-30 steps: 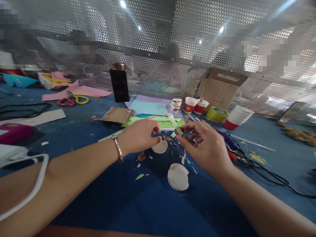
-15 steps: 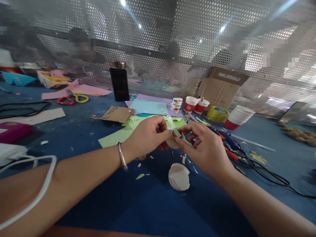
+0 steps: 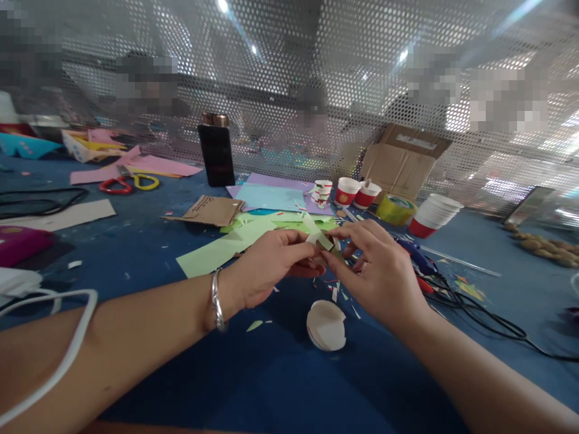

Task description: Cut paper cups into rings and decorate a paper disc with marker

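A pale green paper strip (image 3: pixel 318 234) sticks up between my two hands, with a small brownish piece partly hidden behind it. My left hand (image 3: pixel 275 265), a silver bangle at its wrist, pinches the strip from the left. On the other side my right hand (image 3: pixel 377 262) has thumb and forefinger closed on the strip's right end. Fingers cover much of what is held. Just below the hands, a cut-down white paper cup base (image 3: pixel 326 327) rests on the blue table, among small paper scraps.
Green paper sheets (image 3: pixel 217 250) and folded cardboard (image 3: pixel 215 211) lie beyond my left hand. Scissors (image 3: pixel 116 185) are farther left, near a black phone (image 3: pixel 217 157). Paper cups (image 3: pixel 347 191), yellow tape (image 3: pixel 395 210), stacked cups (image 3: pixel 435 214) and a blue glue gun (image 3: pixel 418 256) stand right.
My left hand has turned and moved slightly lower, and the round pale piece under its fingers is now hidden. The green strip has tilted a little. My right hand stays nearly in place.
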`<state>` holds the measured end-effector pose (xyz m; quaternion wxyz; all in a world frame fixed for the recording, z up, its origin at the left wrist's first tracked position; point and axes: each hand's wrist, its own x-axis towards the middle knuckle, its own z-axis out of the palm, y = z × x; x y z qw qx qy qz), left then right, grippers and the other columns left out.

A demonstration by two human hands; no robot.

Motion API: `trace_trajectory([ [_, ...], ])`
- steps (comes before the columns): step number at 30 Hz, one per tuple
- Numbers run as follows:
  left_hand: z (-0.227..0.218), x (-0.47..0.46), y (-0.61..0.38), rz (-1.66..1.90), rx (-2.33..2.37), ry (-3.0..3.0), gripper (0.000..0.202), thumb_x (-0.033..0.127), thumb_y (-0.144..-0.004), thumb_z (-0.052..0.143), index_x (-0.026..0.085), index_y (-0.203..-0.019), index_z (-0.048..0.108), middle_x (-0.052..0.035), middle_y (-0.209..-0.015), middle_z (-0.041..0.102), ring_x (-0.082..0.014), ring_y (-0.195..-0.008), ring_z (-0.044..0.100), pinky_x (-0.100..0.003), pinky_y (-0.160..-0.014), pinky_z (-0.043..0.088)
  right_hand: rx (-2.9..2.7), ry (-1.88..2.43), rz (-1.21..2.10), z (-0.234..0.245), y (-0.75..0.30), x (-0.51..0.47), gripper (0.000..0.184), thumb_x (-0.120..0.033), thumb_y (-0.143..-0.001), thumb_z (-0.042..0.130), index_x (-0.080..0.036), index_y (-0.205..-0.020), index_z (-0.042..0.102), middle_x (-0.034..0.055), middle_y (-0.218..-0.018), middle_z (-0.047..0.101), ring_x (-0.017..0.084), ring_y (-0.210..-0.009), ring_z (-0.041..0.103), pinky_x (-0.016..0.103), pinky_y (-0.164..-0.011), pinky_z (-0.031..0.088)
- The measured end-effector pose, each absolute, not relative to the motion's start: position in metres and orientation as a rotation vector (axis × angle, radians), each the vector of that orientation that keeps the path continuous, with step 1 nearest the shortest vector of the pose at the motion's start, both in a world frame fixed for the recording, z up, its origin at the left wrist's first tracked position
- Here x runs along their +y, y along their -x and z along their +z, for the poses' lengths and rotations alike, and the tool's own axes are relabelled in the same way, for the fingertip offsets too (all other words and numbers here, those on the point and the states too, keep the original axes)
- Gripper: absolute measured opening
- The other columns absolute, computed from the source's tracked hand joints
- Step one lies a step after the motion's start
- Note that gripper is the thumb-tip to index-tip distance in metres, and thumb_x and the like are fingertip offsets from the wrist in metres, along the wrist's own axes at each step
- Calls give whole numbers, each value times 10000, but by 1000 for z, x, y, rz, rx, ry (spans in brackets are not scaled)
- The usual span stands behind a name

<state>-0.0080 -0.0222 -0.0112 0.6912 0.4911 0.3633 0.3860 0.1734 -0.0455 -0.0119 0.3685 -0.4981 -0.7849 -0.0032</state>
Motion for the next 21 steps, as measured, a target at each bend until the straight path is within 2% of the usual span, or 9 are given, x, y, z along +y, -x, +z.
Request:
trace_trajectory([
  [3,-10,-23,8,855,809,-1108,149,290,-780,745,150,-778,695,-31,-822,671,-147,-785,645,-314,-836,547,-2034,1280,-4,-12,-174,-45,226,-297,-887,639,-239,-1101,683,76,-1087,645,192,-825,636,301,-610,510],
  [6,-8,-24,9,841,885,-1149,152,287,-798,708,142,-765,682,-36,-795,655,-154,-780,632,-295,-746,544,-2048,1270,-14,-12,-174,-45,229,-292,-888,636,-241,-1106,684,87,-1094,643,222,-910,641,304,-625,518],
  [10,-10,-24,8,865,959,-1205,134,277,-814,666,147,-779,677,-38,-795,660,-142,-741,624,-258,-662,512,-2064,1274,-11,-12,-172,-46,230,-271,-876,641,-250,-1100,686,81,-1084,643,230,-928,639,311,-636,523],
  [16,-13,-20,7,884,973,-1182,115,231,-811,641,153,-729,665,-28,-727,648,-130,-661,614,-257,-654,523,-2090,1248,16,-12,-170,-46,266,-245,-882,625,-254,-1141,683,75,-1110,645,235,-996,634,340,-727,543],
  [21,-10,-19,8,871,967,-1073,131,240,-849,644,148,-776,700,-36,-760,674,-119,-654,627,-255,-667,548,-2019,1206,56,-6,-176,-46,241,-313,-899,652,-228,-1123,677,64,-1079,640,151,-759,635,301,-639,538],
])
